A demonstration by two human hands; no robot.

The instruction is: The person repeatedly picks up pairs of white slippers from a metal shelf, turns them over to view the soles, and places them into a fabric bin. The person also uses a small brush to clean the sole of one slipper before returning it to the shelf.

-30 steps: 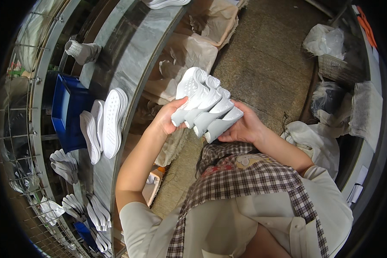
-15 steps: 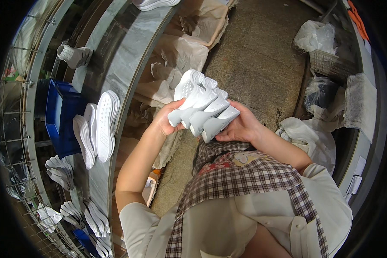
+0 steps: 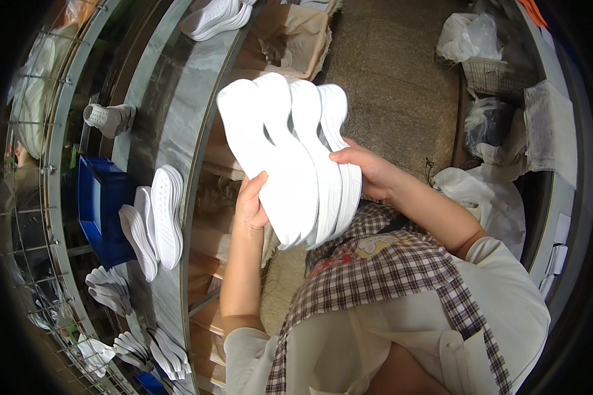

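Several white shoe soles (image 3: 277,151) are held together as a fanned stack in front of my body, their broad flat faces turned up toward me. My left hand (image 3: 250,202) grips the near left edge of the stack, thumb on the outermost sole. On the other side my right hand (image 3: 367,170) clasps the edges, its thumb laid over them and the fingers mostly hidden behind. More white soles (image 3: 167,217) lie on the grey bench to the left, next to a blue bin (image 3: 103,209).
The long grey bench (image 3: 171,122) bears further bunched soles (image 3: 168,352) and a pair (image 3: 219,18) at its far end. Lined crates (image 3: 290,39) stand beside it. A grey basket (image 3: 494,76) and white sacks (image 3: 484,201) are at the right. Wire mesh runs along the left.
The stack has been turned in my hands from its edges and heel ends to its broad white faces. It now sits larger, fanned out. My view has shifted slightly.
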